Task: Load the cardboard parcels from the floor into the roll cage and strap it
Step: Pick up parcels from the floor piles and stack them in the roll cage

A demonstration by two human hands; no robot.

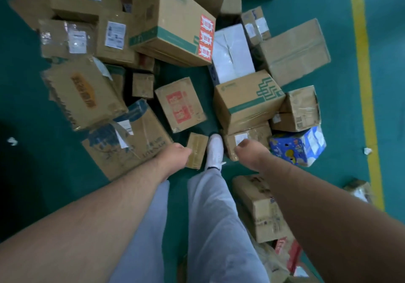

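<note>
Many cardboard parcels lie scattered on the green floor (pixel 341 8). My left hand (pixel 176 156) reaches down and meets the left edge of a small flat brown parcel (pixel 198 149) beside my white shoe (pixel 215 151). Its fingers point away from the camera and are hidden. My right hand (pixel 252 155) hangs over the near edge of a low taped parcel with a white label (pixel 252 134), and its fingers are hidden too. A parcel with a red print (pixel 180 104) and a green-striped parcel (pixel 247 100) lie just beyond. No roll cage is in view.
A blue printed box (pixel 300 145) lies right of my right hand, and a big worn box (pixel 129 142) lies left of my left hand. More parcels (pixel 263 208) sit by my right leg. A yellow floor line (pixel 365 74) runs along the right.
</note>
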